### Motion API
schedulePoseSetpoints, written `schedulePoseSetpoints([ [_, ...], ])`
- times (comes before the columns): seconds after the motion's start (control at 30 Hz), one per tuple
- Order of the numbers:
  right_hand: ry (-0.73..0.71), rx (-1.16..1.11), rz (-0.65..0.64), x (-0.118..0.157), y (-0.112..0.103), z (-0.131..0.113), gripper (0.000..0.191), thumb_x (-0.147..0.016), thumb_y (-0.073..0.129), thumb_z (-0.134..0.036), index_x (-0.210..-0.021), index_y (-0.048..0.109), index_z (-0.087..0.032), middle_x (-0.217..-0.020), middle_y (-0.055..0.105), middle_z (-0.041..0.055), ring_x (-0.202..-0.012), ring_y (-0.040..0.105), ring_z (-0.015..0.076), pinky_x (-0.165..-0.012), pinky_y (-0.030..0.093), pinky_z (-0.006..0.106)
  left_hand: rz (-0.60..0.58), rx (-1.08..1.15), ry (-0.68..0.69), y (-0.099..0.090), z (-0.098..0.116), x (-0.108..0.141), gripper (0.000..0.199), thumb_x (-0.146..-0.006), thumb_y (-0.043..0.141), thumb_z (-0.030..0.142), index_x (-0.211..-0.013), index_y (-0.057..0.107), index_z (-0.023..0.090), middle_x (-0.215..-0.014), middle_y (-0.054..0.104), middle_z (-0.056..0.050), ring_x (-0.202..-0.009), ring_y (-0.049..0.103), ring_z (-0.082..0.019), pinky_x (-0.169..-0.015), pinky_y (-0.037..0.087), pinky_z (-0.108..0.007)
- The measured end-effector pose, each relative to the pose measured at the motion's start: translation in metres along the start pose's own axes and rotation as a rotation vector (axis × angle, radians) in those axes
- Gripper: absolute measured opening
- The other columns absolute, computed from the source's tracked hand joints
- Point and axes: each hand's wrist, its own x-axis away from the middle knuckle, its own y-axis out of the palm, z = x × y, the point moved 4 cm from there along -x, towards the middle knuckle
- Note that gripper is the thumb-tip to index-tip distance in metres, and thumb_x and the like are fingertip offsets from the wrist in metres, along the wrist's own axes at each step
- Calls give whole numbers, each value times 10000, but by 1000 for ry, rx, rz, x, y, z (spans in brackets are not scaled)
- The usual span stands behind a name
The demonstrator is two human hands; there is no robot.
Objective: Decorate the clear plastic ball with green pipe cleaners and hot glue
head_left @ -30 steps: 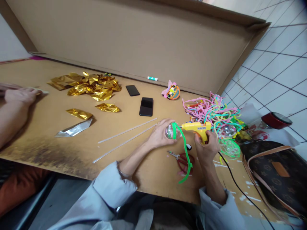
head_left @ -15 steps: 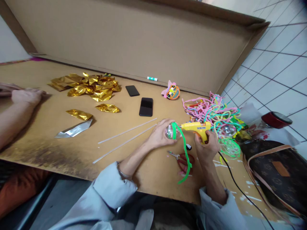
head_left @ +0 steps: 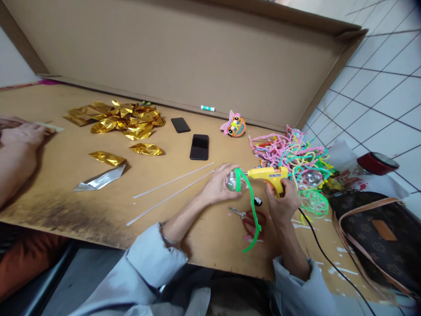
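Call the ball (head_left: 233,181) the clock's centre, sitting in the left hand (head_left: 219,182). Gun (head_left: 265,174)'s at 3 o'clock in the right hand (head_left: 285,196), nozzle right by the ball. Scissors (head_left: 244,216) on the table (head_left: 204,232) at 5, strip (head_left: 252,197) hanging over them. Pipe cleaners (head_left: 279,151) at 2, bag (head_left: 371,232) nearer 4. Toy (head_left: 236,126)'s at 12, tube (head_left: 208,108) at 11, phones (head_left: 199,147) between 10 and 11, foil (head_left: 141,128) way out at 10, rods (head_left: 171,197) at 9. Board (head_left: 184,57) along the back.

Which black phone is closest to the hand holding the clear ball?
The front phone, nearer the left hand; the back phone lies farther left, closer to the crumpled gold foil.
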Motion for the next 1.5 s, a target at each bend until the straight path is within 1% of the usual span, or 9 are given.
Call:
schedulePoseSetpoints([
  [0.17, -13, -20, -22, 0, 1, 1, 215, -843, 651, -364, -935, 586, -181, -802, 633, 57, -719, 591, 195, -633, 454, 315, 3, 1, 15, 1, 0, 0, 712, -616, 830, 281, -1276, 574, 198, -1287, 619, -111, -1220, 581, -300, -1090, 451, -454],
  [0.4, 12, -25, -39, -2, -1, 0, 221, -856, 618, -404, -909, 581, -193, -794, 635, 52, -717, 587, 195, -633, 454, 319, -8, -4, -1, 0, 0, 0, 732, -612, 828, 292, -1290, 569, 194, -1300, 614, -118, -1226, 580, -305, -1090, 453, -461],
  [0.53, -19, -30, -17, -2, -2, 0, 217, -857, 623, -401, -916, 578, -197, -813, 643, 56, -743, 598, 199, -653, 465, 323, -5, 10, 3, 0, 1, -1, 717, -616, 831, 297, -1278, 576, 195, -1279, 623, -112, -1217, 584, -300, -1083, 458, -453],
  [0.7, -40, -48, -16, -2, -3, 1, 187, -851, 639, -357, -923, 578, -195, -806, 637, 50, -723, 593, 190, -630, 460, 310, 4, 28, 5, -1, 3, -1, 668, -620, 826, 278, -1240, 594, 191, -1258, 626, -111, -1198, 593, -287, -1077, 461, -442],
  [0.8, -48, -52, -16, -2, -3, 0, 173, -843, 647, -330, -924, 579, -193, -810, 637, 48, -727, 594, 190, -635, 465, 311, 0, 27, -11, -2, 3, -1, 687, -610, 834, 272, -1248, 589, 203, -1259, 628, -106, -1199, 594, -289, -1082, 458, -446],
  [1.0, -79, -46, 22, -2, -5, -2, 171, -845, 648, -319, -935, 578, -191, -830, 659, 56, -738, 612, 193, -638, 475, 305, -11, 32, -19, -2, 3, -2, 701, -601, 833, 266, -1257, 589, 225, -1267, 634, -86, -1208, 588, -299, -1089, 446, -469],
  [1.17, -34, -31, 9, -2, -4, -1, 186, -852, 629, -354, -930, 572, -195, -833, 658, 68, -753, 619, 203, -666, 486, 323, 1, 27, 5, -2, 3, -2, 662, -613, 831, 266, -1234, 606, 216, -1241, 644, -84, -1179, 603, -285, -1074, 465, -450],
  [1.3, 11, -1, -7, -1, -3, 0, 201, -861, 608, -388, -930, 575, -202, -832, 656, 72, -768, 621, 214, -683, 500, 341, -6, 19, -8, -2, 2, -2, 677, -608, 839, 274, -1238, 601, 215, -1263, 633, -94, -1202, 593, -290, -1086, 457, -465],
  [1.5, -8, -12, -17, -1, -4, -1, 210, -871, 609, -394, -939, 575, -198, -845, 655, 72, -767, 613, 207, -680, 494, 336, -4, 10, -18, -1, 2, -1, 710, -599, 844, 256, -1259, 585, 209, -1272, 625, -98, -1202, 593, -282, -1084, 464, -446],
])
